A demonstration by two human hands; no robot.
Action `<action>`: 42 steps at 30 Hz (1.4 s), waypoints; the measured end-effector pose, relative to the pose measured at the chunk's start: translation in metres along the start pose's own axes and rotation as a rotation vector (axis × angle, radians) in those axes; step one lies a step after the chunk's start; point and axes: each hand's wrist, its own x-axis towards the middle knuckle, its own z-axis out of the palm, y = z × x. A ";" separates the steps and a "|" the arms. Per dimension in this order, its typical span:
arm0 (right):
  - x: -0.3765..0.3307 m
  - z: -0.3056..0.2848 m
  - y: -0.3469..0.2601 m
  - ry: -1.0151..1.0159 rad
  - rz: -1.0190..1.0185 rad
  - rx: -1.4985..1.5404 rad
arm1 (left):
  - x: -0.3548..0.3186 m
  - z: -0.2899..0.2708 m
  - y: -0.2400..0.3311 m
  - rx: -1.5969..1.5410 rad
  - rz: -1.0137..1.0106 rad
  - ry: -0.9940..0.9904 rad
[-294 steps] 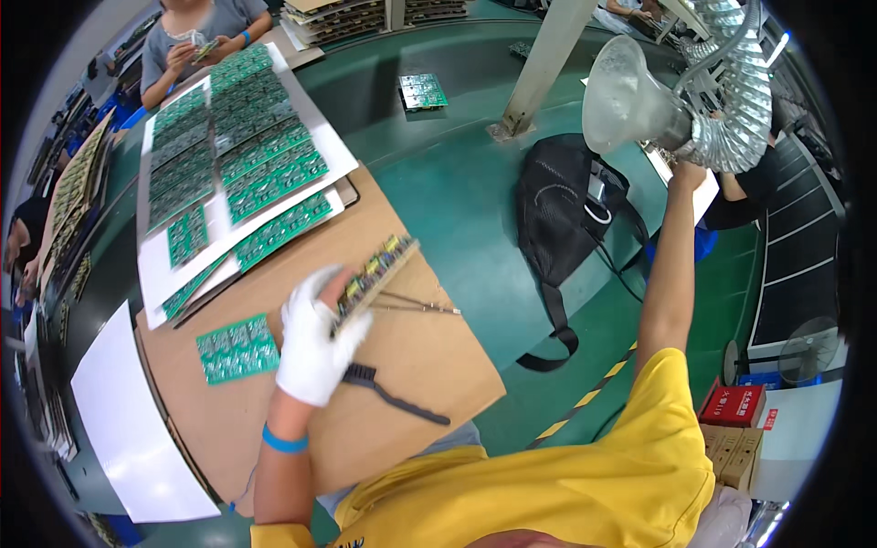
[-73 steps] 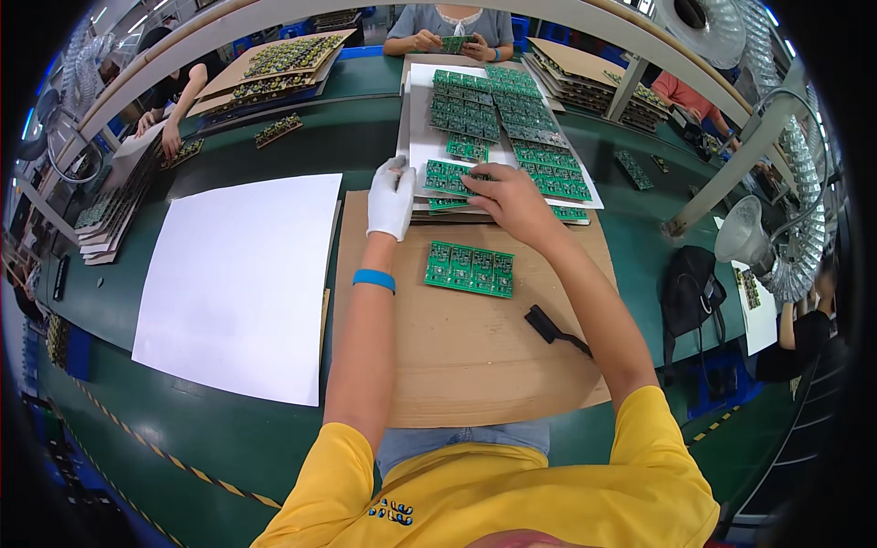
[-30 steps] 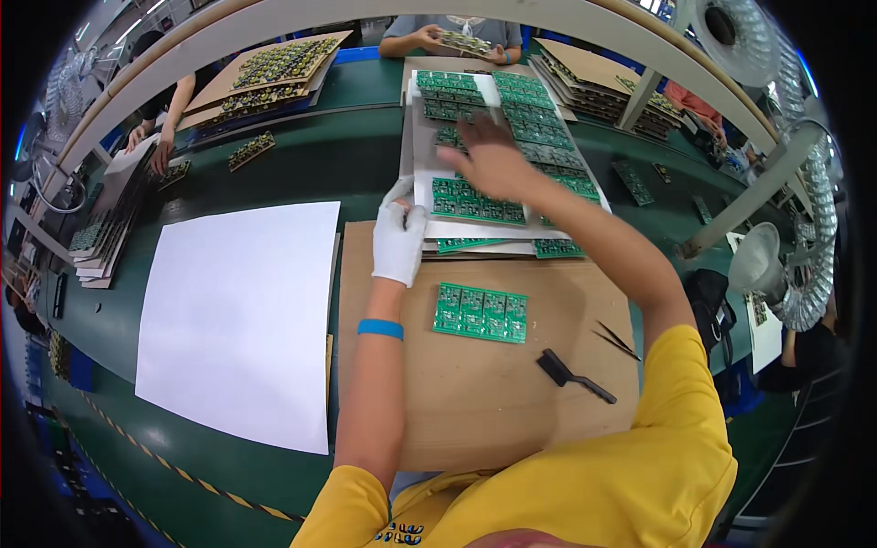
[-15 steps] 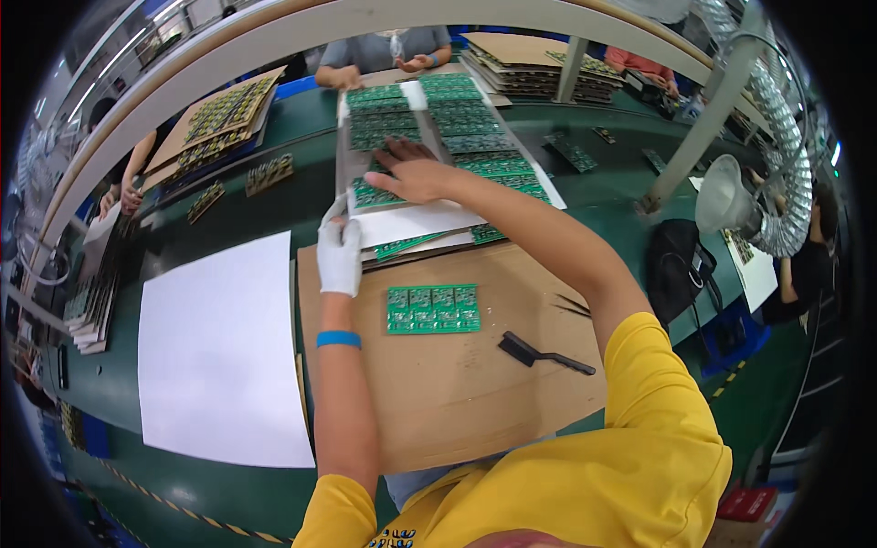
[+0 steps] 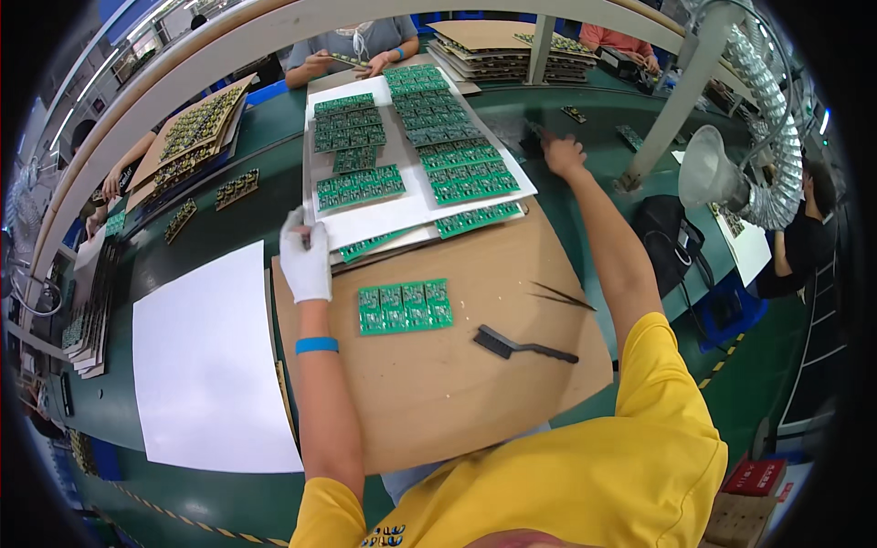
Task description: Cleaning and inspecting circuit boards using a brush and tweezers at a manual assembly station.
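My left hand (image 5: 306,259), in a white glove, grips the near left corner of a white sheet (image 5: 365,221) on a stack. Rows of green circuit boards (image 5: 361,186) lie on that sheet. My bare right hand (image 5: 565,157) reaches out to the right of the stack, its fingers closed on the edge of a dark circuit board (image 5: 531,139), partly blurred. In front of me, a green circuit board panel (image 5: 405,307) lies flat on brown cardboard (image 5: 411,393). To its right are a black brush (image 5: 525,345) and dark tweezers (image 5: 562,296).
A large white sheet (image 5: 210,365) lies at left. Stacked boards on cardboard (image 5: 196,128) stand far left, with another stack (image 5: 493,55) at the back. A metal post (image 5: 676,100) and a fume hose funnel (image 5: 708,169) rise at right, near a black bag (image 5: 667,242). Co-workers sit around.
My right hand has left the boards on the white sheet and moved right to the circuit board on the green table. My left hand stays at the sheet's edge. The view has shifted slightly.
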 end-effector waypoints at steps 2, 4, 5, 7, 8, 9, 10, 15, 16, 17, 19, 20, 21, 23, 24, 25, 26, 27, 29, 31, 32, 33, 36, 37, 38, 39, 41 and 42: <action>0.001 -0.022 0.032 -0.045 0.091 0.376 | 0.003 0.010 0.011 0.365 0.262 0.089; -0.053 -0.076 -0.006 0.208 -0.307 0.816 | -0.006 -0.016 0.062 0.302 0.184 0.068; -0.096 -0.114 -0.034 0.168 -0.461 0.955 | -0.017 -0.029 0.094 0.215 0.127 0.040; -0.195 -0.186 -0.062 0.119 -0.709 1.060 | -0.059 -0.033 0.155 -0.256 -0.137 -0.300; -0.239 -0.200 -0.069 0.080 -0.816 1.035 | -0.083 -0.028 0.172 -0.422 -0.138 -0.456; -0.280 -0.197 -0.081 0.047 -0.893 1.006 | -0.111 -0.028 0.184 -0.584 -0.146 -0.600; -0.317 -0.193 -0.093 0.013 -0.973 0.978 | -0.140 -0.025 0.185 -0.684 -0.180 -0.622; -0.406 -0.181 -0.078 -0.183 -0.858 0.987 | -0.230 -0.037 0.140 -0.784 -0.322 -0.498; -0.410 -0.156 -0.064 -0.082 -0.683 0.875 | -0.235 -0.041 0.132 -0.772 -0.343 -0.455; -0.411 -0.142 -0.052 0.012 -0.509 0.753 | -0.243 -0.043 0.127 -0.764 -0.369 -0.411; -0.402 -0.132 -0.034 -0.030 -0.468 0.473 | -0.250 -0.046 0.126 -0.755 -0.404 -0.358; -0.398 -0.131 -0.035 -0.042 -0.473 0.472 | -0.251 -0.044 0.129 -0.753 -0.416 -0.369; -0.394 -0.130 -0.036 -0.002 -0.486 0.442 | -0.250 -0.042 0.133 -0.751 -0.429 -0.380; -0.395 -0.131 -0.042 0.076 -0.511 0.390 | -0.253 -0.046 0.135 -0.743 -0.451 -0.384; -0.402 -0.139 -0.051 0.070 -0.514 0.386 | -0.252 -0.045 0.133 -0.719 -0.441 -0.409; -0.417 -0.154 -0.066 -0.150 -0.311 0.783 | -0.251 -0.043 0.130 -0.696 -0.426 -0.433; -0.427 -0.169 -0.083 -0.373 -0.083 1.165 | -0.251 -0.041 0.127 -0.673 -0.412 -0.458; -0.434 -0.188 -0.100 -0.326 -0.268 1.197 | -0.251 -0.042 0.125 -0.674 -0.421 -0.456; -0.439 -0.196 -0.117 -0.282 -0.450 1.216 | -0.251 -0.042 0.125 -0.677 -0.453 -0.450; -0.438 -0.186 -0.122 -0.223 -0.615 1.150 | -0.251 -0.041 0.126 -0.685 -0.475 -0.445; -0.439 -0.182 -0.123 -0.195 -0.691 1.115 | -0.252 -0.042 0.127 -0.666 -0.493 -0.438; -0.438 -0.180 -0.119 -0.202 -0.682 1.110 | -0.253 -0.043 0.127 -0.647 -0.511 -0.431; -0.422 -0.175 -0.095 -0.119 -0.579 0.854 | -0.253 -0.040 0.125 -0.692 -0.511 -0.382; -0.420 -0.170 -0.091 -0.121 -0.583 0.851 | -0.254 -0.037 0.125 -0.757 -0.492 -0.354; -0.418 -0.161 -0.086 -0.146 -0.588 0.827 | -0.255 -0.034 0.125 -0.822 -0.471 -0.326; -0.423 -0.154 -0.085 -0.170 -0.575 0.800 | -0.256 -0.037 0.123 -0.824 -0.479 -0.337; -0.432 -0.152 -0.084 -0.189 -0.551 0.770 | -0.258 -0.048 0.115 -0.546 -0.301 -0.432; -0.431 -0.154 -0.084 -0.189 -0.550 0.780 | -0.256 -0.049 0.112 -0.409 -0.200 -0.463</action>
